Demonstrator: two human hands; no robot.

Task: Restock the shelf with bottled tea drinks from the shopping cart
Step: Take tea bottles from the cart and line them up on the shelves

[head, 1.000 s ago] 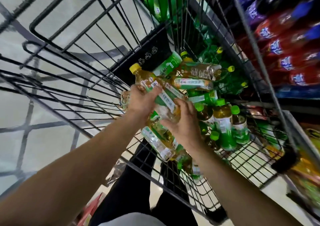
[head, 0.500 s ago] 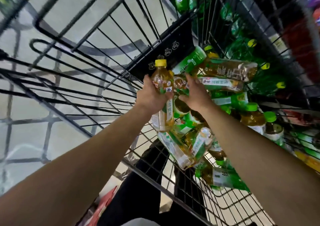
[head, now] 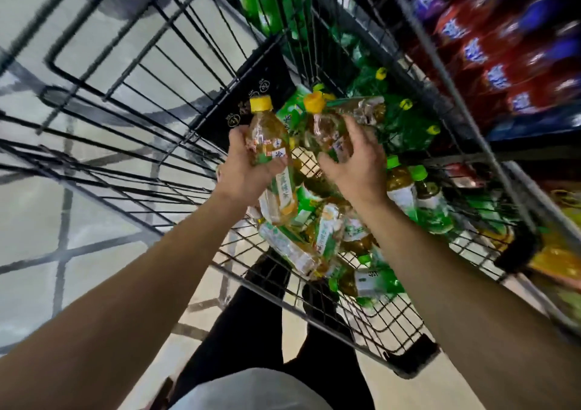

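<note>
Head view
Left hand (head: 243, 171): gripping a yellow-capped tea bottle (head: 269, 145), fingers curling round its labelled middle, thumb lying across the front.
Left bottle axis: standing nearly upright, cap pointing up and away from the person, base hanging below the palm.
Right hand (head: 358, 164): fingers spreading and curling over a second yellow-capped bottle (head: 327, 133), which is sitting under the fingertips.
Right bottle axis: tilting, cap pointing up and to the left, just beside the first cap.
Place: both bottles being held above the heap of tea bottles (head: 317, 240) in the shopping cart (head: 317, 306), toward its near end.
Shelf (head: 503, 48): running along the cart's right side, showing blurred red and blue bottles.
</note>
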